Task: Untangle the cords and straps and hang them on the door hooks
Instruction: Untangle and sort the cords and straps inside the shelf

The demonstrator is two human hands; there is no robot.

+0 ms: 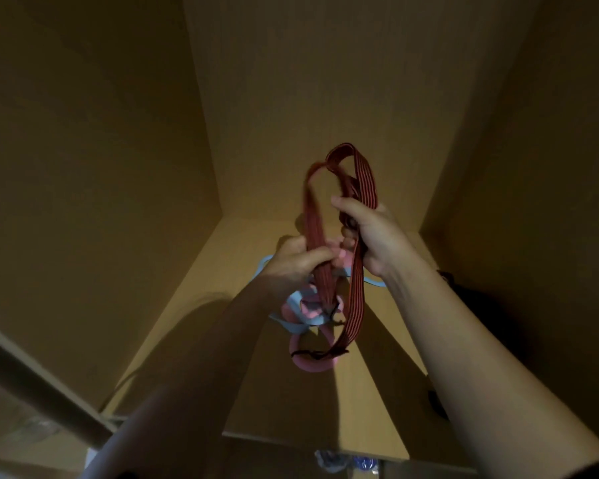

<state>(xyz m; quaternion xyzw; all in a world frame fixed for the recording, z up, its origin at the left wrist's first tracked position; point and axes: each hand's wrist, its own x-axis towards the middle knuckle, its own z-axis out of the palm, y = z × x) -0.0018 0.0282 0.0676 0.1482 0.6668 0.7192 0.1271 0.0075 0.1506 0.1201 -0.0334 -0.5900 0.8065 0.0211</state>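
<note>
A red strap with dark stripes [365, 174] loops up above both hands inside a wooden cupboard. My left hand [291, 267] pinches one side of the loop, and my right hand [370, 233] is closed around the other side. The strap's ends hang below, tangled with a pink band [308, 364] and a light blue band [293, 323]. A frayed dark end [329, 352] crosses the pink band. No door hooks are visible.
The cupboard shelf [281, 409] lies under the bundle, with walls close on the left, back and right. Another light blue loop [265, 262] rests on the shelf behind my left hand. A dark object [464, 295] sits at the right wall.
</note>
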